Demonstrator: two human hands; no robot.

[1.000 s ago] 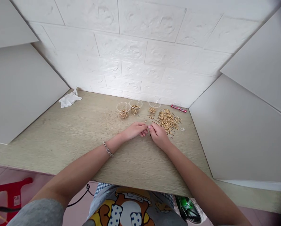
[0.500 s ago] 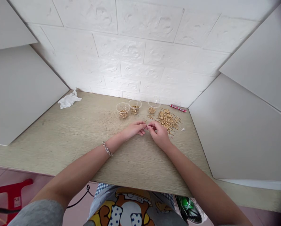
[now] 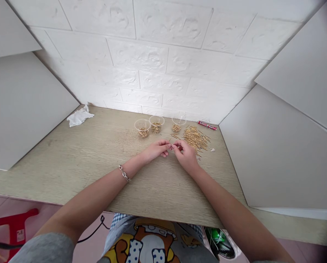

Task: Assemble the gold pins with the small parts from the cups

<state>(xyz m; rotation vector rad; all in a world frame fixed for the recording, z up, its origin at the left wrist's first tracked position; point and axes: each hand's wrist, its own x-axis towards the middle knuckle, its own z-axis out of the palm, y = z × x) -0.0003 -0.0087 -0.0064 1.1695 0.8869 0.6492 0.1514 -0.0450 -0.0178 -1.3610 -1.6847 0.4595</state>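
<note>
My left hand [image 3: 157, 150] and my right hand [image 3: 185, 155] meet fingertip to fingertip over the tabletop [image 3: 163, 190]. Both are closed in a pinch; whatever lies between the fingertips is too small to make out. Just behind my right hand spreads a pile of thin gold sticks [image 3: 194, 138]. Beyond my hands stand three clear cups with small gold pieces: a left cup [image 3: 143, 129], a middle cup [image 3: 156, 125] and a right cup [image 3: 176, 126], nearest the pile.
A crumpled white tissue [image 3: 79, 116] lies at the back left. At the back right is a red tube [image 3: 207, 125], with a small white scrap [image 3: 212, 150] nearer. White panels flank the table on both sides, and a white brick-pattern wall [image 3: 152, 58] rises behind.
The whole view has shifted very slightly. My hands keep the same fingertip-to-fingertip pose, and no object on the table has visibly moved.
</note>
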